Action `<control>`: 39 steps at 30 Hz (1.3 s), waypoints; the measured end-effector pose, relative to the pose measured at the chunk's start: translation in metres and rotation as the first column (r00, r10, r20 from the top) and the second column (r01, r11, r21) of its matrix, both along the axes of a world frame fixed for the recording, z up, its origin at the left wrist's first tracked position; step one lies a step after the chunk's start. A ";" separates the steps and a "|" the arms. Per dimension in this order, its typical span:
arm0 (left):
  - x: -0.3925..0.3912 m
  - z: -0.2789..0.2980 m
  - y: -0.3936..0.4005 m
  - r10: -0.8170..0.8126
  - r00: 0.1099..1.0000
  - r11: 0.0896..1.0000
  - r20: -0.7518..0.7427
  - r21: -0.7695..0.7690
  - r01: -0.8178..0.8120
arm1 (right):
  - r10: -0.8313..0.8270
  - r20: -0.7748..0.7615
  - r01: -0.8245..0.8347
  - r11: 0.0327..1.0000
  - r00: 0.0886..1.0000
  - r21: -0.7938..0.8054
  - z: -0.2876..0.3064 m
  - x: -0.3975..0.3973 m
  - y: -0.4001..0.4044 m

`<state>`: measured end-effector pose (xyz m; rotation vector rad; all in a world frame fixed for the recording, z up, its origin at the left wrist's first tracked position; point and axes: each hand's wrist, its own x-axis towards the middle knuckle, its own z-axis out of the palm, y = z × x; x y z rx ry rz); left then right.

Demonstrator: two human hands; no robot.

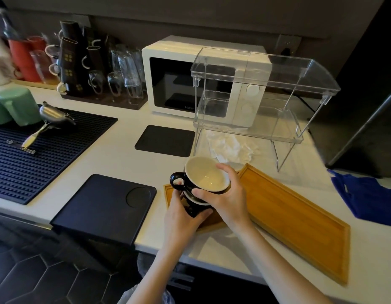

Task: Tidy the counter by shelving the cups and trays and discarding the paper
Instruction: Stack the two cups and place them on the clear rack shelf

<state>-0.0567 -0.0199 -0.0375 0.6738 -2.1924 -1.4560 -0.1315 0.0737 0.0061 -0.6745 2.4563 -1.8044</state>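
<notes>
Two black cups with cream insides are stacked near the counter's front edge. My right hand grips the rim of the upper cup. My left hand holds the lower cup from below. Under and to the right of them lies a long wooden tray, with a smaller wooden tray partly hidden beneath the cups. Crumpled white paper lies under the clear two-tier acrylic shelf behind the trays.
A white microwave stands behind the shelf. Black mats and a black block lie left of the cups, with a ribbed drying mat further left. Glasses and mugs fill the back left. A blue cloth lies at right.
</notes>
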 end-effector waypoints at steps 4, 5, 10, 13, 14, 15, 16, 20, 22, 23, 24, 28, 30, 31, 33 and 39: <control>-0.001 -0.003 0.000 0.005 1.000 1.000 0.011 -0.005 -0.005 | -0.046 0.020 0.046 0.999 0.999 -0.024 -0.006 0.002 -0.003; -0.001 -0.003 0.000 0.003 1.000 1.000 0.017 -0.009 -0.003 | -0.055 0.028 0.056 0.998 0.998 -0.026 -0.008 0.002 -0.003; -0.001 -0.006 -0.001 0.001 0.999 1.000 0.037 -0.015 -0.001 | -0.082 0.070 0.086 0.995 0.994 -0.045 -0.012 0.004 -0.003; -0.001 -0.005 -0.001 0.002 1.000 1.000 0.030 -0.009 -0.001 | -0.054 0.080 0.057 0.998 0.995 -0.036 -0.012 0.003 -0.003; -0.002 -0.005 -0.001 0.004 1.000 1.000 0.028 -0.012 -0.004 | -0.028 0.086 0.031 0.999 0.996 -0.031 -0.013 0.002 -0.002; -0.002 -0.005 0.000 0.005 1.000 1.000 0.025 -0.017 -0.004 | 0.004 0.098 -0.002 1.000 0.995 -0.029 -0.013 0.001 -0.001; -0.002 -0.005 0.000 0.004 1.000 1.000 0.024 -0.021 -0.003 | 0.040 0.118 -0.037 0.999 0.992 -0.027 -0.013 0.000 0.001; -0.001 -0.002 -0.001 -0.011 1.000 1.000 0.023 -0.026 0.012 | 0.165 0.202 -0.160 0.986 0.965 -0.041 -0.007 -0.005 0.011; -0.001 -0.001 -0.001 -0.018 1.000 0.999 0.017 -0.050 0.018 | 0.190 0.249 -0.184 0.982 0.950 -0.049 -0.004 -0.007 0.015; -0.001 -0.001 -0.002 -0.017 1.000 0.998 0.011 -0.063 0.018 | 0.200 0.268 -0.193 0.980 0.942 -0.054 -0.003 -0.007 0.016; -0.001 -0.001 -0.003 -0.017 1.000 0.997 0.011 -0.075 0.018 | 0.211 0.279 -0.200 0.978 0.937 -0.066 -0.003 -0.008 0.017; 0.000 0.000 -0.006 -0.030 0.997 0.993 0.064 -0.112 0.038 | 0.230 0.304 -0.212 0.973 0.925 -0.093 0.000 -0.008 0.021; 0.000 0.002 -0.008 -0.045 0.995 0.992 0.086 -0.116 0.055 | 0.241 0.329 -0.222 0.971 0.913 -0.093 0.000 -0.009 0.022; 0.001 0.003 -0.009 -0.053 0.994 0.991 0.092 -0.117 0.064 | 0.236 0.341 -0.221 0.972 0.910 -0.083 -0.001 -0.009 0.022; 0.001 0.006 -0.011 -0.072 0.992 0.989 0.099 -0.120 0.084 | 0.214 0.352 -0.209 0.977 0.911 -0.053 0.000 -0.011 0.023; 0.004 0.018 -0.016 -0.124 0.987 0.986 0.097 -0.103 0.134 | 0.203 0.372 -0.181 0.979 0.906 -0.092 0.007 -0.009 0.020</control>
